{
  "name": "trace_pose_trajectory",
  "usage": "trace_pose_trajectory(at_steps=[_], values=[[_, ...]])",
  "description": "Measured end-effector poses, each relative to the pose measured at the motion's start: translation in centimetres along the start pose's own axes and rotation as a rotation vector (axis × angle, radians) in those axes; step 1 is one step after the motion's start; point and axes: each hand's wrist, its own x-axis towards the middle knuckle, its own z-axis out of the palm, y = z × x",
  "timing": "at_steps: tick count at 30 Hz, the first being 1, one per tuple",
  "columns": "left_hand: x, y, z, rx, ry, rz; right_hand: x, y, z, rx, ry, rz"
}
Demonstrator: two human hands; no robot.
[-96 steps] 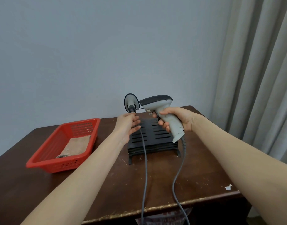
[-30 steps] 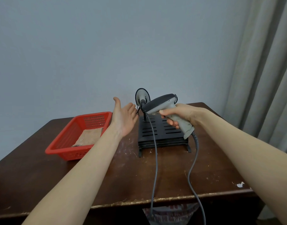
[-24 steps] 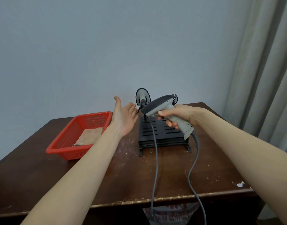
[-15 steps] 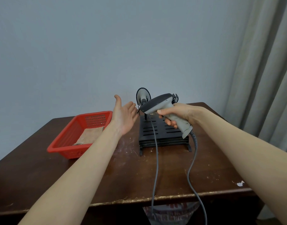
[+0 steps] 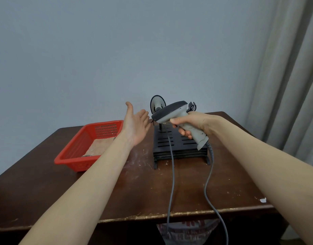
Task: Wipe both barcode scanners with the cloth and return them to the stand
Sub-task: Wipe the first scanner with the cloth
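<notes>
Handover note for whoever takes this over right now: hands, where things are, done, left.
Left hand: open, palm up, holding nothing, raised beside the stand.
Right hand: grips the grey scanner by its handle, above the black stand.
Second scanner: sits on the stand at its back left.
Cloth: lies in the red basket; neither hand touches it.
Done: one scanner is on the stand. Whether either has been wiped cannot be told.
Left: return the held scanner to the stand, wiping first if needed.
</notes>
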Motion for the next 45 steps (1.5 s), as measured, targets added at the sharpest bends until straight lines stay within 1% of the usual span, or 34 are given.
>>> trace_pose_trajectory(at_steps=[2, 5, 6, 8, 11, 13, 15, 16, 18, 20, 22, 24, 27, 32, 34, 36, 38, 40, 41, 43, 45], values=[[0.1, 0.0, -0.2, 0.006, -0.001, -0.004, 0.2, -0.2, 0.2, 0.015, 0.003, 0.010], [0.3, 0.1, -0.8, 0.045, 0.021, 0.010, 0.5, -0.5, 0.6, 0.053, -0.055, 0.027], [0.5, 0.2, -1.2, 0.080, 0.056, 0.024, 0.6, -0.8, 0.9, 0.062, -0.073, 0.030], [0.8, 0.6, -2.0, 0.205, 0.189, 0.079, 0.8, -1.4, 1.6, 0.090, -0.085, 0.033], [1.5, 1.6, -4.7, 0.522, 0.380, 0.148, 1.7, -2.5, 3.1, 0.192, -0.074, 0.055], [1.8, 2.2, -6.9, 0.860, 0.483, 0.164, 2.4, -3.3, 4.3, 0.265, -0.043, 0.077], [1.8, 2.4, -9.4, 1.198, 0.566, 0.129, 3.2, -3.8, 5.5, 0.324, 0.006, 0.099], [1.8, 2.5, -10.6, 1.325, 0.593, 0.086, 3.5, -3.9, 6.0, 0.347, 0.026, 0.108], [1.7, 2.7, -12.5, 1.561, 0.581, -0.033, 4.2, -4.1, 6.9, 0.364, 0.057, 0.123], [1.6, 2.7, -13.7, 1.775, 0.490, -0.190, 4.8, -3.9, 7.6, 0.361, 0.087, 0.135], [1.9, 2.6, -14.4, 1.880, 0.389, -0.310, 5.4, -3.6, 8.1, 0.352, 0.110, 0.146], [2.3, 2.5, -15.1, 1.899, 0.342, -0.364, 5.9, -3.3, 8.4, 0.353, 0.122, 0.153], [2.5, 2.1, -15.9, 1.944, 0.356, -0.375, 6.4, -3.0, 8.6, 0.369, 0.149, 0.156], [2.5, 1.5, -16.0, 2.005, 0.427, -0.339, 6.1, -2.8, 8.4, 0.391, 0.157, 0.155], [2.4, 1.5, -16.0, 1.991, 0.458, -0.318, 5.8, -2.8, 8.2, 0.401, 0.151, 0.147], [2.4, 1.6, -15.8, 1.928, 0.541, -0.265, 5.5, -2.9, 8.0, 0.416, 0.140, 0.134], [2.3, 2.4, -15.0, 1.733, 0.691, -0.123, 5.0, -3.0, 7.6, 0.439, 0.135, 0.118], [1.9, 3.8, -13.2, 1.498, 0.829, 0.107, 4.5, -3.2, 7.2, 0.470, 0.135, 0.101], [1.6, 4.7, -11.9, 1.395, 0.872, 0.211, 4.3, -3.2, 7.0, 0.486, 0.132, 0.092], [1.1, 6.5, -8.7, 1.210, 0.918, 0.366, 3.6, -3.5, 6.4, 0.505, 0.132, 0.076], [0.9, 8.0, -5.5, 1.044, 0.917, 0.497, 2.9, -3.8, 5.4, 0.525, 0.142, 0.055]])
